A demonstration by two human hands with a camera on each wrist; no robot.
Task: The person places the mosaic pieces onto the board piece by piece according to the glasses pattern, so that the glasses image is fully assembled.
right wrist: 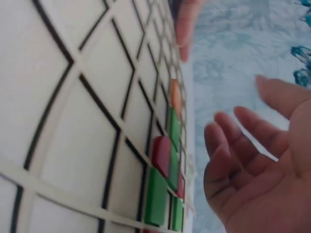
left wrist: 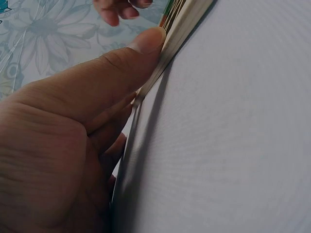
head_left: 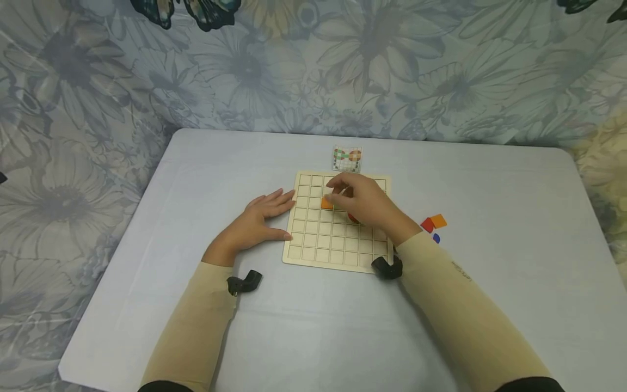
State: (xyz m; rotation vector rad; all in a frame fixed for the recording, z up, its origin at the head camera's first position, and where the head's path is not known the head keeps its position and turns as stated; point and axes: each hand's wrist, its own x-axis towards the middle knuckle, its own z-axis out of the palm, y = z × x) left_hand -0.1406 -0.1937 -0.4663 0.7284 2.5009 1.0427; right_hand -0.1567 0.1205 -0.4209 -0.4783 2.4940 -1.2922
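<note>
A wooden grid board lies on the table. My left hand is spread at its left edge, with the thumb touching the rim in the left wrist view. Over the upper part of the board hovers my right hand, its thumb and fingers apart with nothing between them. Just below its fingertips an orange square tile sits in a cell. The right wrist view shows green tiles and a red tile with a rounded corner near it. In the head view the right hand hides part of these tiles.
A small pattern card lies beyond the board's far edge. To the right of the board are a loose red piece, an orange square and a blue piece. A flowered cloth hangs behind the white table.
</note>
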